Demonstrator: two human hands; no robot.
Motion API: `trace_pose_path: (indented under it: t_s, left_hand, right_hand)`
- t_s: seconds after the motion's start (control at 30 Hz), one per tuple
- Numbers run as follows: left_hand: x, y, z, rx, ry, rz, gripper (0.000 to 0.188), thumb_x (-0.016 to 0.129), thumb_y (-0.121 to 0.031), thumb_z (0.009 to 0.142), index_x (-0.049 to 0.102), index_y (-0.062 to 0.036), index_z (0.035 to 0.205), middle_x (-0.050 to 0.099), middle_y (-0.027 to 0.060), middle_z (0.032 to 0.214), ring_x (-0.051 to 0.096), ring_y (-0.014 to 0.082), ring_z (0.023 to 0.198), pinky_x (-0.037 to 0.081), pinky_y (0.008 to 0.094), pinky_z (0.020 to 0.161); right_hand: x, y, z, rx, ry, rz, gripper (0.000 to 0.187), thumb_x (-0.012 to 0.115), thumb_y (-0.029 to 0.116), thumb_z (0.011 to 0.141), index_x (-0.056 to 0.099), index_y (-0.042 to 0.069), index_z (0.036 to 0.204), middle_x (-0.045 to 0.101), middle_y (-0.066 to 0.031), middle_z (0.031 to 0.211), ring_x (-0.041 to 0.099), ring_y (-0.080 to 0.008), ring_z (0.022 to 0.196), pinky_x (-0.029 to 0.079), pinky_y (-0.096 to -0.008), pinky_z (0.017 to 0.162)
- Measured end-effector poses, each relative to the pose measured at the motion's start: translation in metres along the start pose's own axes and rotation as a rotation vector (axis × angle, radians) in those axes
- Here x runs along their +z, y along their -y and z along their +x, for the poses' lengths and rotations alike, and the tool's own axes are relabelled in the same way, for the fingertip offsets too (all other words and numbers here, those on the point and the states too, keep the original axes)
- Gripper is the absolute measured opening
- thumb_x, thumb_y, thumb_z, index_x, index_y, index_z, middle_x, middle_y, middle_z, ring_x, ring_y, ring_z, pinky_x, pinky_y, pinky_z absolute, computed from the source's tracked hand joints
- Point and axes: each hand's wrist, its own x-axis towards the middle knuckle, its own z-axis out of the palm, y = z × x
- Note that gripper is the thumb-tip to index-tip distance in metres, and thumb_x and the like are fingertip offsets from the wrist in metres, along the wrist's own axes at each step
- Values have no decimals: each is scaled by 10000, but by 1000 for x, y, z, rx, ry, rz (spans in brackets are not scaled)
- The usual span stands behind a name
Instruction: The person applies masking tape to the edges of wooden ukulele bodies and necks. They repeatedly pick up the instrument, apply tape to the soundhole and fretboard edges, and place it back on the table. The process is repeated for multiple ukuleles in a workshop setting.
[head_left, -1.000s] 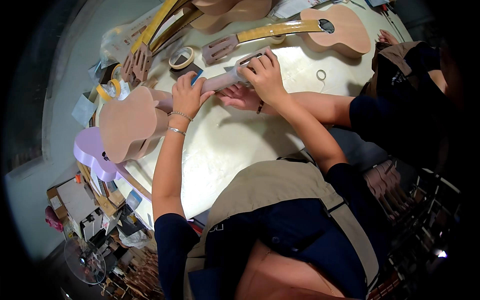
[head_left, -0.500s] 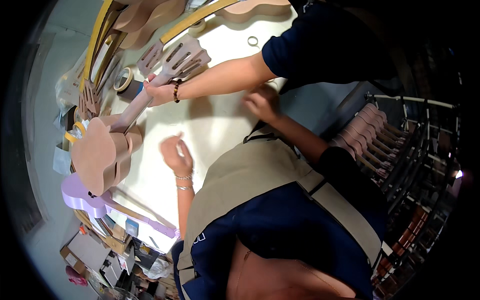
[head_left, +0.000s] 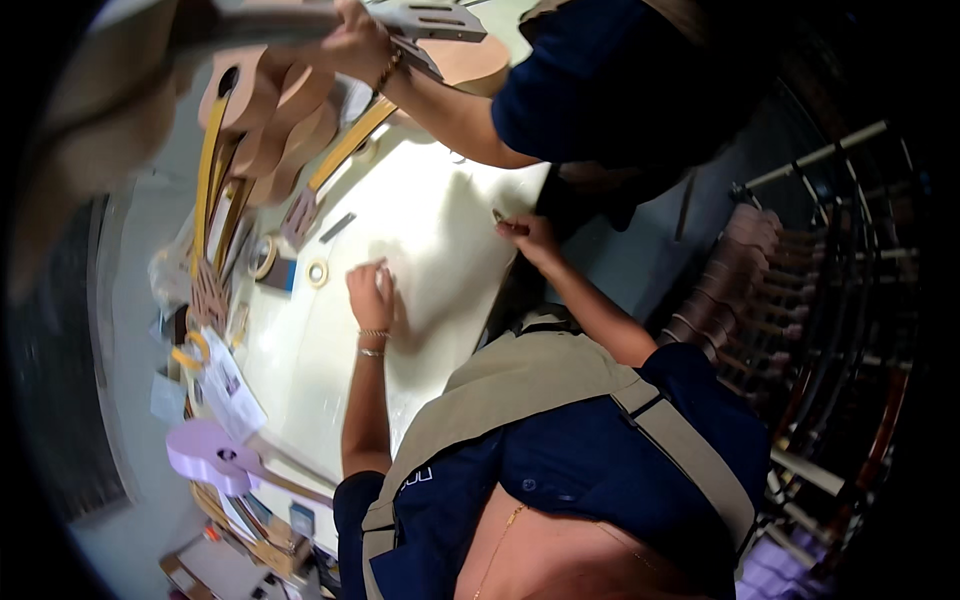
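Note:
Over the white worktable, my left hand is closed, fingers curled in and their tips together. Whatever it may hold, if anything, cannot be made out. To the right, near the table's edge, my right hand is closed on a small dark, thin object, whose tip pokes out past the fingers; its kind is unclear. At the upper left, a co-worker's hand grips the neck of a bare wooden ukulele, held up off the table and blurred.
Wooden ukulele bodies crowd the far left. Tape rolls, a flat grey strip and a paper sheet lie on the table. A purple ukulele is at the near left; a rack of instruments stands right.
The co-worker has lifted the wooden ukulele off the table toward the upper left. My left hand has curled its fingers closed. My right hand has lowered slightly, a small object now showing in it.

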Motion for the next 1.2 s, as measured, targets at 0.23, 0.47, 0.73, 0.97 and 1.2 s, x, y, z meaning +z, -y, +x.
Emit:
trace_pose_path:
  t_s: [0.23, 0.47, 0.73, 0.97, 1.2]
  left_hand:
    - [38, 67, 225, 147, 332, -1, 396, 688, -194, 770, 564, 7, 1088, 622, 199, 974, 594, 361, 917, 464, 446, 807]
    - [67, 114, 331, -299, 696, 142, 359, 737, -180, 645, 633, 41, 908, 657, 127, 819, 615, 228, 716, 476, 338, 661]
    - [53, 66, 335, -831, 904, -566, 264, 644, -313, 796, 611, -61, 867, 543, 30, 635, 505, 171, 512, 421, 280, 488]
    - [24, 28, 276, -576, 678, -709, 279, 642, -283, 868, 611, -10, 921, 596, 29, 709, 557, 105, 568, 453, 225, 487]
    - [-69, 5, 84, -324, 123, -142, 342, 644, -253, 852, 594, -75, 1140, 672, 60, 866, 638, 160, 729, 484, 280, 649]
  right_hand:
    - [-35, -2, -63, 518, 96, 965, 205, 613, 253, 898, 658, 68, 974, 483, 61, 646, 341, -31, 483, 274, -183, 428]
    - [-77, 18, -69, 399, -63, 950, 241, 625, 292, 892, 636, 66, 973, 463, 74, 655, 362, -12, 497, 263, -169, 445]
    - [-92, 11, -72, 421, 102, 1626, 255, 550, 356, 927, 517, 114, 1001, 333, 87, 564, 341, -46, 549, 331, -220, 541]
    - [-65, 18, -42, -269, -86, 220, 242, 584, 264, 912, 650, 61, 1025, 551, 24, 1019, 519, -104, 857, 425, -261, 806]
    - [-56, 58, -59, -281, 157, 251, 204, 648, 218, 863, 689, 65, 993, 540, -41, 1094, 536, -162, 1040, 424, -305, 906]
